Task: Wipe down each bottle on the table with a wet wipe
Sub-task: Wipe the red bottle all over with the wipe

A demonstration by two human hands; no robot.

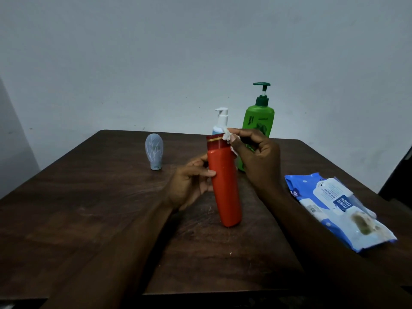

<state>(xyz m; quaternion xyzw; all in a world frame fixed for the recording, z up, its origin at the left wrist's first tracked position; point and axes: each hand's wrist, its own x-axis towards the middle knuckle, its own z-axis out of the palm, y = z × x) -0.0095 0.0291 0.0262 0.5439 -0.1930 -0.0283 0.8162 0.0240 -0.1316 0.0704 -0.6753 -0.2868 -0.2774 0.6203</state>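
We see the left hand (191,181) curled round the middle of the red bottle (224,186), thumb on its near face, holding it a little tilted at the middle of the table (100,208). The right hand (256,157) is raised at the bottle's top, wrist bent, fingertips pinching a crumpled wet wipe (226,136) against the cap. Just behind stand a white pump bottle (221,119) and a green pump bottle (258,123).
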